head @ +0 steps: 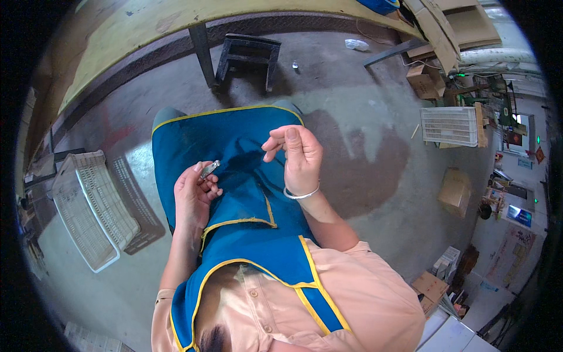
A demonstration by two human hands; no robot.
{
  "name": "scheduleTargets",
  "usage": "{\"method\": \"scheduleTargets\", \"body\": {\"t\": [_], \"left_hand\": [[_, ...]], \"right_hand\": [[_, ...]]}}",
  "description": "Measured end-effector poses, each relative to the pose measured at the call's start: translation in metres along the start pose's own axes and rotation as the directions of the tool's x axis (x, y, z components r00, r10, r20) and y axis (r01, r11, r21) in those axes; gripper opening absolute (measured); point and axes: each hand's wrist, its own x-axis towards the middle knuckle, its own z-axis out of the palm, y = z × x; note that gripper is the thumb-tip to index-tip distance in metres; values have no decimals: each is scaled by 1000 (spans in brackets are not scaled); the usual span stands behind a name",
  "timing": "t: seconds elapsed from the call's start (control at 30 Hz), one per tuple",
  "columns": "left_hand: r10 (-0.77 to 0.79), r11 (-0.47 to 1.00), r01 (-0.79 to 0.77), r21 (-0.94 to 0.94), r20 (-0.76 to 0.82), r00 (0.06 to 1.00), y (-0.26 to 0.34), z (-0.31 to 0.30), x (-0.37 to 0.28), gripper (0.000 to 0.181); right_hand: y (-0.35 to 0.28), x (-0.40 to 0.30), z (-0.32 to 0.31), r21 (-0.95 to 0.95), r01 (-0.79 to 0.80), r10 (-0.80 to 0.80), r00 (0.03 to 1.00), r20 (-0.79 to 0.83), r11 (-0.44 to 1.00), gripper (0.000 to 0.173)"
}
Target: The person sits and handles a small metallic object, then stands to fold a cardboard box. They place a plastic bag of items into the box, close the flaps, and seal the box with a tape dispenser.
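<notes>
My left hand (193, 189) holds a small metal nail clipper (210, 169) between thumb and fingers, its head pointing up and to the right. To the right and a little higher is my right hand (301, 152), loosely curled, with the thumb apart from the fingertips and nothing visible in it. A white bangle (301, 195) circles the right wrist. Both hands are above the blue apron (189, 141) with yellow trim that covers my lap. Its front pocket (239, 209) shows below and between the hands.
Ahead runs a long yellow-topped table (145, 31), with a dark stool (250, 48) under it. A white plastic crate (101, 198) stands on the floor at left. Another crate (448, 126) and a cardboard box (455, 192) are at right.
</notes>
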Motion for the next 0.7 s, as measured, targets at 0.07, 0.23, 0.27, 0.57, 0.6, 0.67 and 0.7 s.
{"method": "scheduleTargets", "body": {"t": [0.07,0.23,0.27,0.57,0.6,0.67,0.7], "left_hand": [[14,1000,-14,7,0,1000,0,-1,-2,30],[10,1000,-10,18,-8,1000,-1,0,-2,29],[9,1000,-9,17,-2,1000,-2,0,-1,29],[0,1000,0,15,-10,1000,-3,-1,1,28],[3,1000,-3,19,-12,1000,-3,0,1,28],[-1,1000,2,21,-20,1000,-3,0,1,28],[-3,1000,3,20,-21,1000,-3,0,1,29]], "right_hand": [[-1,-1,1,47,-25,25,1000,-9,999,32],[-6,-4,-2,271,-72,76,997,-3,960,27],[-7,-4,-3,317,-70,74,997,0,946,25],[-8,-6,-9,371,7,5,1000,-30,929,19],[-8,-7,-9,356,1,13,999,-36,934,19],[-9,-7,-9,390,3,12,999,-36,921,19],[-10,-7,-9,405,5,9,999,-34,914,20]]}}
